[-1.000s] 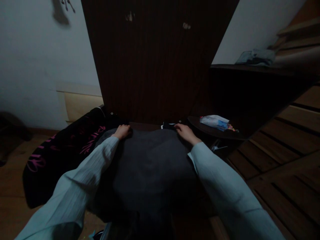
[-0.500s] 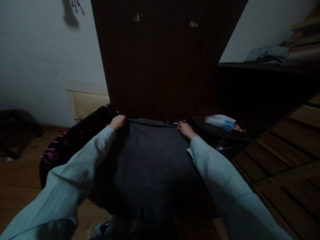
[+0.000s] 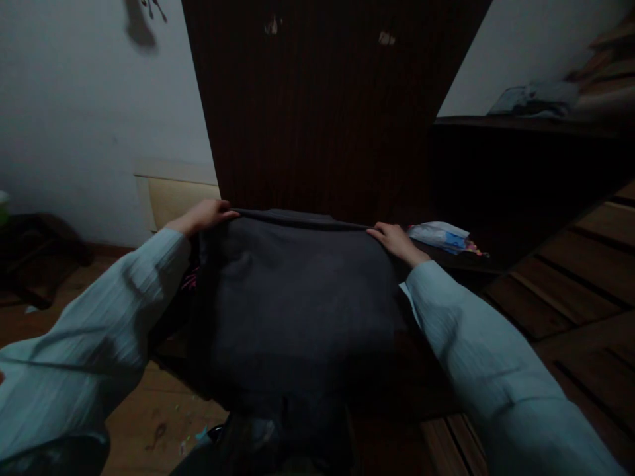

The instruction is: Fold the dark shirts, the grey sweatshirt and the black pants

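Observation:
A dark grey garment (image 3: 302,284) hangs stretched between my two hands, its top edge nearly level and slightly folded. My left hand (image 3: 208,215) pinches the upper left corner, thumb and fingers closed on the fabric. At the upper right corner, my right hand (image 3: 395,242) grips the same edge. The lower part falls toward my body and fades into shadow, so I cannot make out which kind of garment it is. Black cloth with pink marks (image 3: 190,280) shows partly behind my left forearm.
A tall dark wooden panel (image 3: 322,112) stands straight ahead. On a dark shelf to the right lies a white and blue plastic packet (image 3: 441,237). Folded cloth (image 3: 538,98) rests higher up. Wooden slats (image 3: 570,291) run along the right side; a dark stool (image 3: 40,254) stands at left.
Both hands have risen and spread wider, the left going left and the right going right. The garment's top edge is higher, and the garment covers more of the pink-marked cloth.

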Available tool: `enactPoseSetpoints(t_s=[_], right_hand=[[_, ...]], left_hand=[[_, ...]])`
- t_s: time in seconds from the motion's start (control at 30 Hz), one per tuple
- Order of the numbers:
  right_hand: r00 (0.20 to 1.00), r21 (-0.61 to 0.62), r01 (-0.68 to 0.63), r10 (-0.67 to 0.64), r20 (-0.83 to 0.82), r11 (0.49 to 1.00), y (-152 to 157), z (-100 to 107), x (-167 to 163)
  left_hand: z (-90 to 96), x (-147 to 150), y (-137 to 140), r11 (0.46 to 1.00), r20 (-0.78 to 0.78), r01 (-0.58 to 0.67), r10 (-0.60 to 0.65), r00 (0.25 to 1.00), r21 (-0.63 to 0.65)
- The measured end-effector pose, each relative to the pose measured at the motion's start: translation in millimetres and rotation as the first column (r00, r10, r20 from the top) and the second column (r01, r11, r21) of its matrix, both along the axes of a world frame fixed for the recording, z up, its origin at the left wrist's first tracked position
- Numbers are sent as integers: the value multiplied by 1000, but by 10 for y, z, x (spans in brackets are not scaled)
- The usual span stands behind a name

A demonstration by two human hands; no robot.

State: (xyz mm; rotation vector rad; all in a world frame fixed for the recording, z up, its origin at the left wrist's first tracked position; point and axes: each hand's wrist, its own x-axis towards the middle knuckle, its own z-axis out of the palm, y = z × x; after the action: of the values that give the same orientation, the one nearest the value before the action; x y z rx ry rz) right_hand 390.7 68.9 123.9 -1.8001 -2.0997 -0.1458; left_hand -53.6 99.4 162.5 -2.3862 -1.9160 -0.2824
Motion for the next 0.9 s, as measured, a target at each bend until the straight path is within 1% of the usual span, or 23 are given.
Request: enactPoseSetpoints(t_s=[0.03, 0.1, 0.17, 0.2, 0.27, 0.3, 0.33, 0.37, 0.4, 0.47, 0.5, 0.57, 0.63, 0.67, 0.73, 0.83, 0.9], right_hand=[[1000, -7, -24, 24, -13, 1000, -90, 69, 15], [990, -36, -114, 111, -83, 993, -284, 258, 61], [959, -47, -199, 185, -214, 979, -458, 493, 131], [936, -22, -213, 198, -292, 977, -519, 608, 168], [882, 26, -223, 214, -419, 974, -548, 783, 217], [866, 34, -224, 215, -452, 974, -511, 822, 220], [865, 28, -223, 211, -455, 974, -440, 820, 207], [882, 5, -215, 196, -428, 977, -344, 777, 179], [916, -27, -191, 169, -364, 981, -233, 695, 139], [980, -50, -93, 83, -183, 994, -14, 445, 48], [996, -76, -33, 26, -86, 997, 74, 300, 6], [997, -125, 54, -46, 63, 991, 187, 22, -56], [984, -181, 93, -63, 166, 979, 225, -195, -87], [978, -206, 100, -59, 198, 973, 228, -275, -95], [974, -228, 99, -48, 219, 969, 228, -383, -104], [985, -203, 86, -53, 164, 975, 233, -456, -112], [990, -178, 70, -47, 132, 982, 237, -467, -113]], left_hand=[[92, -34, -113, 999, 14, 11, -10, 1000, -47], [314, -105, -374, 993, 65, 7, 1, 998, -120], [559, -177, -624, 992, 208, 23, 4, 978, -126], [671, -209, -716, 996, 302, 29, -1, 953, -88], [819, -248, -777, 998, 414, -52, 36, 909, 27], [833, -248, -735, 995, 424, -75, 42, 905, 61], [798, -230, -646, 995, 401, -73, 38, 915, 71], [711, -195, -522, 997, 350, -45, 19, 937, 65], [575, -144, -379, 998, 273, -15, -2, 962, 59], [196, -12, -98, 998, 73, -17, 13, 997, 62], [-18, 59, 14, 999, -26, -28, 29, 999, 31], [-421, 189, 153, 999, -57, -43, 44, 997, 10], [-721, 282, 203, 998, -71, -65, 64, 995, -1], [-824, 315, 212, 998, -78, -70, 70, 995, -2], [-944, 357, 224, 995, -76, -97, 97, 992, 9], [-985, 386, 257, 990, -58, -138, 140, 988, 42], [-973, 395, 282, 993, -65, -106, 109, 992, 56]])
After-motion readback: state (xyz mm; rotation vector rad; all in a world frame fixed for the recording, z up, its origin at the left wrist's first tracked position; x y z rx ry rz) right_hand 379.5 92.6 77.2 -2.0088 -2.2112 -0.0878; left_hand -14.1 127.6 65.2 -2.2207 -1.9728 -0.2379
